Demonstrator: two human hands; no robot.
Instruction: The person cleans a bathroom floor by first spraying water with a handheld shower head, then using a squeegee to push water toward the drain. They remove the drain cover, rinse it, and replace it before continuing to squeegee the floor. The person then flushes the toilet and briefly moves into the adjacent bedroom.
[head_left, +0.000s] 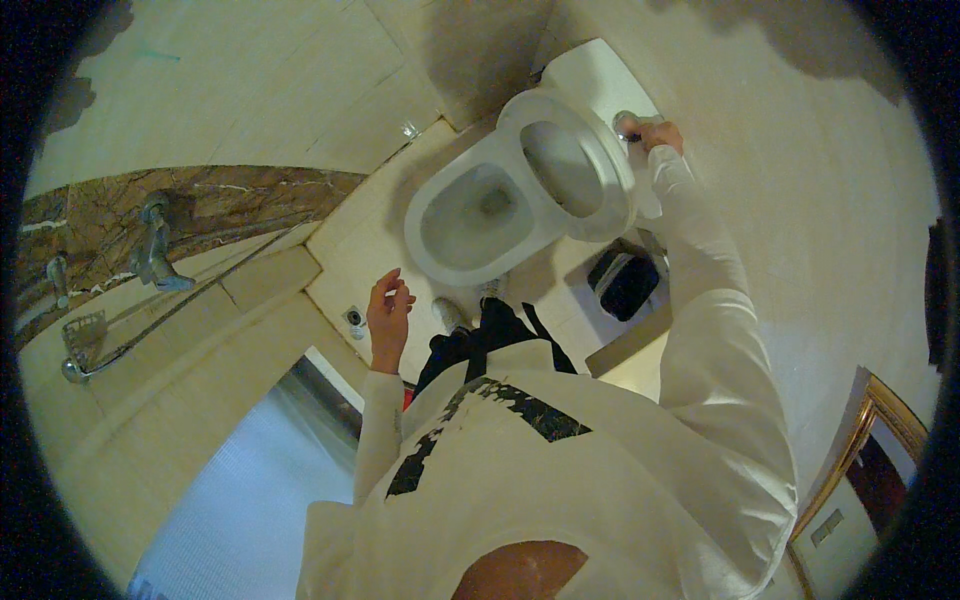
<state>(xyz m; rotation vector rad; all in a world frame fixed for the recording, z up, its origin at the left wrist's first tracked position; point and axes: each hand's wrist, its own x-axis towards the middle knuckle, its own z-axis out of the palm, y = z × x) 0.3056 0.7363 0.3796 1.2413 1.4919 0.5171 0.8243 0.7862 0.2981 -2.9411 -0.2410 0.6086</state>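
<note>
At the top right, my right hand (661, 138) reaches over the lid of a white toilet cistern (592, 75). Its fingers are at the round chrome flush button (625, 125); the fingertips are too blurred to see how they lie. Below the cistern, the toilet seat (514, 124) and its lid stand raised. The white toilet bowl (422, 247) is uncovered, with a dark drain hole inside. My left hand (390, 322) hangs in the air left of the bowl's front, holding nothing, its fingers loosely bent and apart.
A black-lined waste bin (628, 283) stands right of the bowl. A floor drain (354, 317) lies to the left. Along the left wall are a metal tap (154, 247), a marble ledge (247, 199) and a metal rail (202, 296). A gold-framed mirror (874, 412) hangs at right.
</note>
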